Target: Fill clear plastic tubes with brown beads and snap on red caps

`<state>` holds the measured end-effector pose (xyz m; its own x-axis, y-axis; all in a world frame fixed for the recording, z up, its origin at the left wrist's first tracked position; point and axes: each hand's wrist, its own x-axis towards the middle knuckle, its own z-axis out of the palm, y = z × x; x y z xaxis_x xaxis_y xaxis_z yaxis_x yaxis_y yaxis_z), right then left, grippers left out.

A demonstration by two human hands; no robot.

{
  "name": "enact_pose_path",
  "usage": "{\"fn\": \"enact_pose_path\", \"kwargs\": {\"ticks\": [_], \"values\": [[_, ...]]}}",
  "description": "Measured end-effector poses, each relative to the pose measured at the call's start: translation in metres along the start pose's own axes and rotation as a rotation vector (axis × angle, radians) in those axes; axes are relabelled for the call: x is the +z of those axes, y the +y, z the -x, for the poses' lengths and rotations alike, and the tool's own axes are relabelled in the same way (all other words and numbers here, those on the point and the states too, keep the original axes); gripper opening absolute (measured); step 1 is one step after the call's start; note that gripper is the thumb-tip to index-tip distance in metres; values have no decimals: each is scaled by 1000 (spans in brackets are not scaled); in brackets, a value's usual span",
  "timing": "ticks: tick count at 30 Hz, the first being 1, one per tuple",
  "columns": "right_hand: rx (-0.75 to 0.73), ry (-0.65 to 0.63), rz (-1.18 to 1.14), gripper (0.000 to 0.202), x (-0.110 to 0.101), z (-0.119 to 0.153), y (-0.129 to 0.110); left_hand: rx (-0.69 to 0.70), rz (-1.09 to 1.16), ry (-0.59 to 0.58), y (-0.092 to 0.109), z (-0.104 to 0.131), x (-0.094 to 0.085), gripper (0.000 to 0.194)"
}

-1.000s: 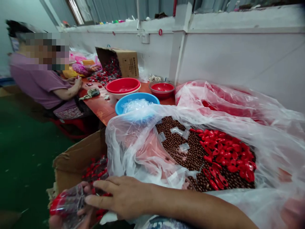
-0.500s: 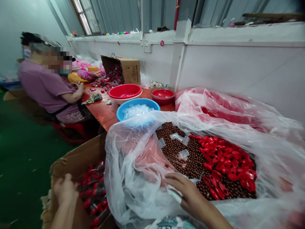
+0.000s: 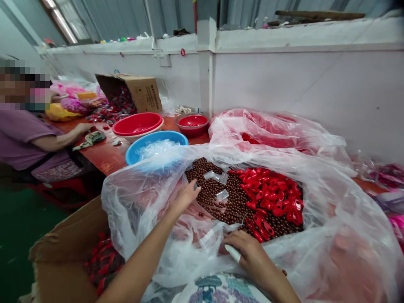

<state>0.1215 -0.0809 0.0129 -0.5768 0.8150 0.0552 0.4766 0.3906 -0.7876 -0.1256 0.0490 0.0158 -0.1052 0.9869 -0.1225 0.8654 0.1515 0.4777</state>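
Note:
My left hand (image 3: 187,196) reaches over the left part of the brown beads (image 3: 205,200), thumb and fingertips pinched on a small clear plastic piece, mostly hidden by the fingers. More clear plastic pieces (image 3: 222,195) lie on the beads just to its right. My right hand (image 3: 248,251) rests at the near edge of the pile on the translucent plastic sheet (image 3: 192,248). Its fingers are loosely bent, thumb apart with a white wrap on it, and nothing shows in them. Red plastic spoons (image 3: 273,191) are heaped on the right of the beads.
A blue basin (image 3: 129,156) of clear pieces stands behind the sheet, with red basins (image 3: 139,123) beyond. A cardboard box (image 3: 63,256) of red-and-dark packed items is at lower left. A co-worker (image 3: 25,134) sits at the far left. A red-filled plastic bag (image 3: 271,126) lies by the wall.
My left hand has moved from the cardboard box to the beads and closed on a clear piece. My right hand stays on the sheet. The view has turned right.

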Motion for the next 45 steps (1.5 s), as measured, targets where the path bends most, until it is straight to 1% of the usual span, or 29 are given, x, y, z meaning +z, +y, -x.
{"fn": "enact_pose_path", "kwargs": {"ticks": [1, 3, 6, 8, 10, 12, 14, 15, 16, 18, 20, 22, 24, 27, 28, 29, 30, 31, 33, 34, 36, 38, 41, 43, 45], "values": [[8, 6, -13, 25, -3, 5, 2, -11, -22, 12, -1, -7, 11, 43], [42, 45, -41, 28, -11, 15, 12, -25, -62, 34, -3, -15, 22, 42], [114, 131, -32, 33, -21, 22, 32, -6, -83, 47, -8, -16, 23, 36], [144, 146, 39, 38, -27, 14, 40, 28, -82, 49, -11, -12, 21, 32], [124, 110, 152, 45, -32, -6, 43, 75, -47, 52, -11, -5, 20, 32], [63, 33, 291, 50, -36, -36, 42, 122, 74, 39, -10, 5, 23, 37], [37, -35, 459, 45, -37, -69, 40, 163, 237, -7, -10, 16, 28, 47], [39, -43, 484, 42, -37, -84, 41, 186, 294, -41, -11, 20, 31, 51], [39, -47, 502, 39, -36, -97, 42, 205, 317, -73, -13, 24, 32, 50], [53, -65, 530, 31, -35, -116, 46, 208, 299, -108, -20, 26, 33, 43], [81, -77, 562, 26, -37, -124, 51, 149, 245, -98, -30, 24, 30, 40], [125, -65, 601, 26, -44, -120, 55, 93, 207, -78, -38, 17, 26, 41], [182, -30, 642, 31, -58, -106, 58, 106, 189, -79, -39, 9, 25, 41], [295, 41, 697, 39, -85, -67, 63, 203, 172, -127, -25, -1, 30, 39], [361, 99, 700, 40, -92, -51, 63, 239, 168, -146, -18, -4, 34, 37], [396, 123, 652, 38, -97, -35, 62, 266, 177, -159, -10, -7, 39, 35], [400, 130, 557, 35, -99, -20, 60, 281, 199, -169, -4, -10, 43, 34], [389, 121, 441, 33, -99, -6, 57, 285, 228, -175, 2, -14, 48, 33], [357, 74, 219, 33, -90, 15, 48, 272, 294, -194, 11, -22, 58, 34], [348, 51, 137, 32, -81, 21, 43, 268, 323, -215, 14, -26, 62, 35], [335, 4, 35, 33, -61, 24, 35, 274, 365, -261, 18, -32, 71, 37], [316, -1, 5, 34, -40, 19, 30, 277, 408, -288, 22, -36, 78, 39], [267, 18, 73, 34, -13, 5, 27, 275, 471, -314, 29, -36, 88, 41], [246, -2, 142, 32, -2, -3, 26, 272, 512, -333, 35, -34, 95, 44], [224, -35, 187, 29, 3, -8, 27, 264, 549, -344, 40, -31, 100, 48]]}}
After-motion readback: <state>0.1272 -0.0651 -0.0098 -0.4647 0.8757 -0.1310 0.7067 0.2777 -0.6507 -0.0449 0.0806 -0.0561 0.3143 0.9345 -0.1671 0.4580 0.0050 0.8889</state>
